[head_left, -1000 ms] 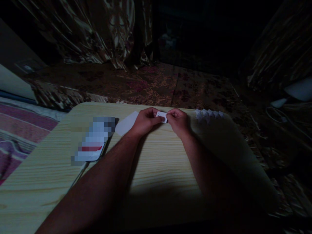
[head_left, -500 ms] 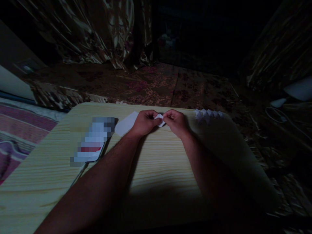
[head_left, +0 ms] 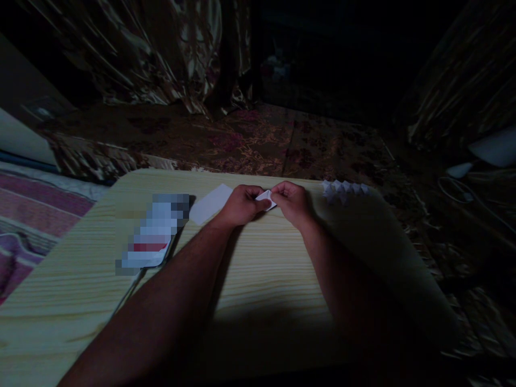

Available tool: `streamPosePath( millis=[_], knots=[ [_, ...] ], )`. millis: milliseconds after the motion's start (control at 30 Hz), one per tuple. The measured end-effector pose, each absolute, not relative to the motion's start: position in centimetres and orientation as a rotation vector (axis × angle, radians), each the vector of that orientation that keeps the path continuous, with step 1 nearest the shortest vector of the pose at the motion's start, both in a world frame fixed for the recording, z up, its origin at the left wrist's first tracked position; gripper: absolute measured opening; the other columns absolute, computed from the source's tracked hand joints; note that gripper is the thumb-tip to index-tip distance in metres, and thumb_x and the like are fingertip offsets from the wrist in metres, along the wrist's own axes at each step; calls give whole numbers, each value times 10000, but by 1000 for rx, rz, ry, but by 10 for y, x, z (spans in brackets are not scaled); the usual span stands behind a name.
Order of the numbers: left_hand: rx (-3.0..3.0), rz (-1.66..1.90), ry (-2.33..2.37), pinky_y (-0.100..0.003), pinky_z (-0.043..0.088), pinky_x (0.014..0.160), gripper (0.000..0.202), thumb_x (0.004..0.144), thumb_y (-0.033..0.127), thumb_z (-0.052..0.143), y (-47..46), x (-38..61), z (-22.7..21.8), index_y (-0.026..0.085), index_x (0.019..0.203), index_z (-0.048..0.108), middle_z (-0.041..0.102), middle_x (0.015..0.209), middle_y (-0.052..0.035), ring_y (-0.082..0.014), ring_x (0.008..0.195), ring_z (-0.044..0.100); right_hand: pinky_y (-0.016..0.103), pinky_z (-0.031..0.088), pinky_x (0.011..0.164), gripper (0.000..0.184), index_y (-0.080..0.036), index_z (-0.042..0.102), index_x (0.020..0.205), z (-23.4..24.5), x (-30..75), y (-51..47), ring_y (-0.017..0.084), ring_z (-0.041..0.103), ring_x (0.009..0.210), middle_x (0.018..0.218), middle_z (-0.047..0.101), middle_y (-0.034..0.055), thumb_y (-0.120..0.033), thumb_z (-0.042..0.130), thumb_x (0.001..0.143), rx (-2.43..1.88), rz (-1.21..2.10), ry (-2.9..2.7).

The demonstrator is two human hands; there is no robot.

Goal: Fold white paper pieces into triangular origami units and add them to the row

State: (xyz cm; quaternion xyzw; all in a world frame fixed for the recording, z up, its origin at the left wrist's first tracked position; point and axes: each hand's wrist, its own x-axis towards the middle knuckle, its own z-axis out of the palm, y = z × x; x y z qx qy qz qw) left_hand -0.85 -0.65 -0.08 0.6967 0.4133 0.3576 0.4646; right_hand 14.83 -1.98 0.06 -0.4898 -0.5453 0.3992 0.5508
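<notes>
Both my hands meet near the far edge of a light wooden table (head_left: pixel 258 279). My left hand (head_left: pixel 241 206) and my right hand (head_left: pixel 293 202) pinch a small folded piece of white paper (head_left: pixel 266 199) between their fingertips, just above the tabletop. A flat white sheet of paper (head_left: pixel 209 204) lies on the table right beside my left hand. To the right of my right hand, a row of several small folded white paper pieces (head_left: pixel 345 188) sits along the far edge.
A blurred rectangular object (head_left: pixel 155 231) with a red stripe lies on the table's left part. Patterned dark fabric (head_left: pixel 250 134) covers the floor beyond the table. A striped cloth (head_left: pixel 24 215) lies at the left, white cables (head_left: pixel 463 188) at the right.
The small paper piece has been turned and squeezed smaller between my fingertips; both hands stay almost in the same spot.
</notes>
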Motion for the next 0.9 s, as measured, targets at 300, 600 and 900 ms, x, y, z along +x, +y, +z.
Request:
streamPosePath(
  millis=[300,600,900],
  knots=[
    [1727,845,1033,-202,235,441,215,709,331,642,-7,-10,0,135,646,581,441,521,41,-61,467,352,222,393,542,112,-161,590,658,3,148,-21,106,513,581,601,570,-26,-271,593,675,-1224,874,-1346],
    [1699,862,1015,-208,234,441,204,689,327,652,-8,-10,2,137,639,599,465,508,35,-67,453,371,224,403,560,75,-171,594,690,-1,151,-19,108,523,591,629,581,-27,-244,596,671,-1154,921,-1386],
    [1690,856,1018,-210,239,432,184,682,306,642,-8,-10,5,147,618,574,449,497,44,-66,444,360,228,401,552,166,-170,600,697,-1,151,-18,108,516,585,621,573,-24,-328,577,741,-1163,922,-1369]
  ],
)
